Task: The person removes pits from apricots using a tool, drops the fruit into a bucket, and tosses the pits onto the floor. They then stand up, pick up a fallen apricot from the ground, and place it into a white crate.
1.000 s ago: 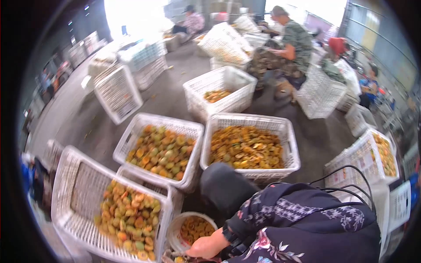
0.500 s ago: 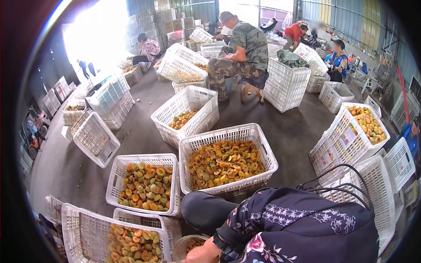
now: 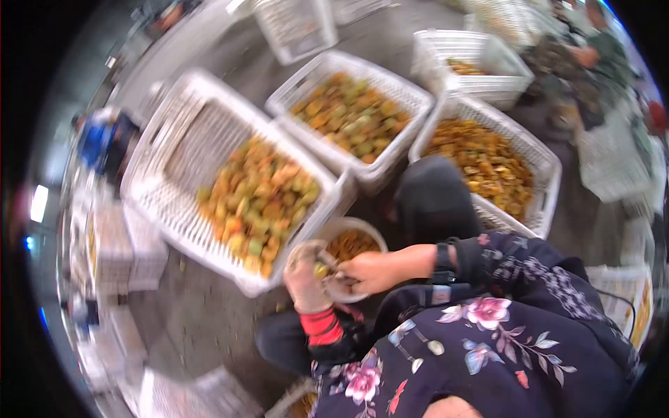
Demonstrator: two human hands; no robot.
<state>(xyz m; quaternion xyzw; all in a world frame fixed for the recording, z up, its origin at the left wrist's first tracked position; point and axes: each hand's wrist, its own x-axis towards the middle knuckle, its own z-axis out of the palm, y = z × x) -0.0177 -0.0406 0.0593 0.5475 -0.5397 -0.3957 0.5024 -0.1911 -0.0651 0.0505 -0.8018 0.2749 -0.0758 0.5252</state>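
Observation:
My left hand (image 3: pixel 305 277), in a pale glove above a red cuff, is closed around a small yellow-green fruit (image 3: pixel 321 269). My right hand (image 3: pixel 369 272) is bare, with a dark band at the wrist, and its fingers are closed on a thin tool (image 3: pixel 330 263) that meets the fruit; blur hides the tool's shape. Both hands are over the near side of a round white bucket (image 3: pixel 382 240), which holds orange fruit pieces (image 3: pixel 352 244).
Beyond the left hand, a large white crate (image 3: pixel 157 150) leans with fruit in it. Two more fruit-filled crates (image 3: pixel 279 94) (image 3: pixel 550 188) stand past the bucket. My knee (image 3: pixel 437 198) is beside the bucket. A person in blue (image 3: pixel 101 143) is at the left, another person (image 3: pixel 606 52) at upper right.
The view has swung down and turned, so the near crates and bucket appear higher. My left hand and the fruit have come into view; my right hand shows more fully.

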